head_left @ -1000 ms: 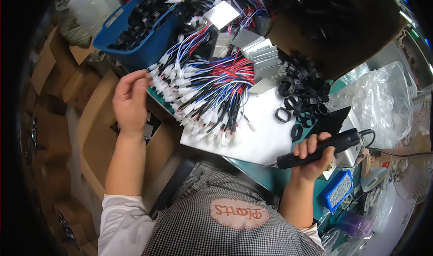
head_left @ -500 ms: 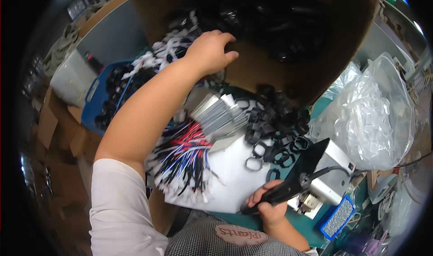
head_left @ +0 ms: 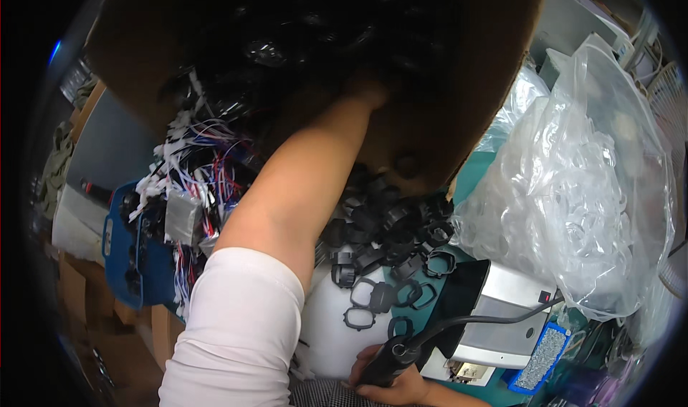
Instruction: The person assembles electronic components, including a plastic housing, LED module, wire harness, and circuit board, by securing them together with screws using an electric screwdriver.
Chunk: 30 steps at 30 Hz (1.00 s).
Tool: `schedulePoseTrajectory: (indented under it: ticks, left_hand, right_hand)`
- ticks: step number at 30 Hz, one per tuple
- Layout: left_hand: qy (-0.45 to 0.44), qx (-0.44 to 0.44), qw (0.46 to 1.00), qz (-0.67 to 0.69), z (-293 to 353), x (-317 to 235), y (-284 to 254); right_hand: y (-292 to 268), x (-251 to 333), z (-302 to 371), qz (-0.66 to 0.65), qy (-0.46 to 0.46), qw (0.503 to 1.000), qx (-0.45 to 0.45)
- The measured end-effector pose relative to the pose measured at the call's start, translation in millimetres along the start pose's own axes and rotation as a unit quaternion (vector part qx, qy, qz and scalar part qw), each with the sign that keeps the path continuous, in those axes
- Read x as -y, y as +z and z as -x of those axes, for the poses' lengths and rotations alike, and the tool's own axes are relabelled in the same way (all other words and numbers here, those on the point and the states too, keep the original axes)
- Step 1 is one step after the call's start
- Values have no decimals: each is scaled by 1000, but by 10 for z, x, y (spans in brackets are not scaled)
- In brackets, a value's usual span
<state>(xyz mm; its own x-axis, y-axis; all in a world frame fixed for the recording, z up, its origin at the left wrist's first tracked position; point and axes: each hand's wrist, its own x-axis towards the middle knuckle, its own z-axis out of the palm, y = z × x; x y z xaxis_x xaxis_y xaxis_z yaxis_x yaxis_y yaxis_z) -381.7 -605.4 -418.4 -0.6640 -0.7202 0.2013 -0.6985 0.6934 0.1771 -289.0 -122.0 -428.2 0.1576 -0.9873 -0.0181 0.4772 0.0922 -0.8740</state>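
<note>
At the top centre of the frame, the left hand [head_left: 369,91] reaches into a cardboard box [head_left: 459,120], its grip hidden; at the bottom, the right hand [head_left: 390,385] is wrapped round a black tool [head_left: 387,360].

The left hand [head_left: 369,91] moved a lot. 1 sec ago it lay flat by the bunch of red, blue & white wires [head_left: 197,181]. Then it went up to the edge of the big brown cardboard box [head_left: 459,70]. Now it is deep inside the box, among the black parts, & the hand is hard to see. The head leaned in too, so the box fills the top of the pic. The right hand [head_left: 394,385] w/ the black tool [head_left: 387,360] slid down to the bottom edge.
</note>
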Motion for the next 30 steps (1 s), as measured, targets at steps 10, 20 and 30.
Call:
schedulePoseTrajectory:
  ticks: [10,20,30]
  left_hand:
    - [-154,118,890,412,410,-139,-664]
    - [-28,35,926,374,2303,-429,-2054]
    - [241,93,956,143,4964,-1132,-1677]
  right_hand:
    - [-23,-65,51,53,33,998,-4]
    - [160,-81,115,-102,-50,993,-34]
    - [295,402,526,-159,-213,956,123]
